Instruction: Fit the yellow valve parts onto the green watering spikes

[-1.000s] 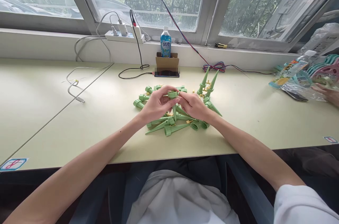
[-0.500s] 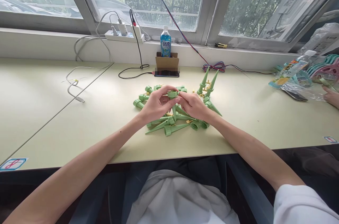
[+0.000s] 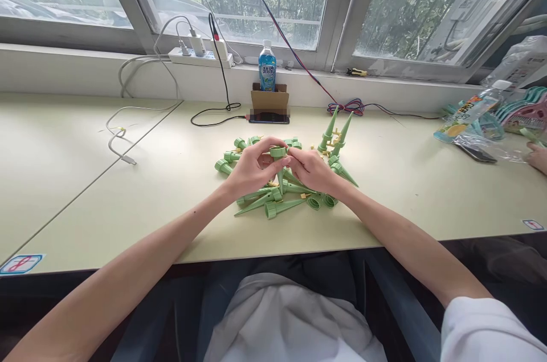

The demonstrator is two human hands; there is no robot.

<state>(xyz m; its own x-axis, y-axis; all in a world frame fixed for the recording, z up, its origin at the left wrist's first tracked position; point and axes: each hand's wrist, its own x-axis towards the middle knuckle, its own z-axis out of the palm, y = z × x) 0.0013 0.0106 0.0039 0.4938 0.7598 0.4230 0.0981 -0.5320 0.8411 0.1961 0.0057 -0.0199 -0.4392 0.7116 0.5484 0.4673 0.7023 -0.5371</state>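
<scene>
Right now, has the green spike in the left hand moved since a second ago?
No, not visibly: the held green spike keeps its place, in front of and slightly right of the blue bottle.

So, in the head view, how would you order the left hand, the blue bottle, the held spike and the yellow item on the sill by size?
Left hand
Blue bottle
Held spike, partly hidden
Yellow item
Hand and spike are nearer, so this is apparent size only.

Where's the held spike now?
Head view, centre: the held spike points down in the left hand, right hand beside it, over the other green spikes.
</scene>
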